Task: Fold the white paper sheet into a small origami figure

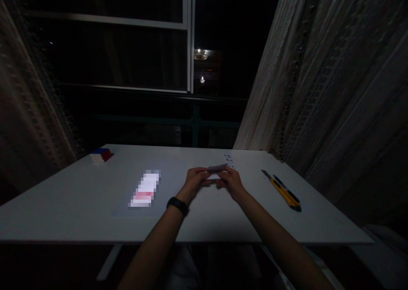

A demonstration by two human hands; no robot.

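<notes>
Both my hands meet over the middle of a white table [79,209]. My left hand [193,180], with a black band on its wrist, and my right hand [232,181] are closed in a pinch on a small pale piece of paper [217,168] held just above the tabletop. The paper looks folded; the dim light hides its detail. A few small dark scraps [228,157] lie on the table just beyond the hands.
A lit phone screen [145,189] lies flat to the left of my hands. A multicoloured cube [100,154] sits at the far left corner. A yellow utility knife [280,189] and a dark pen [287,188] lie on the right. Curtains hang on both sides; a dark window is behind.
</notes>
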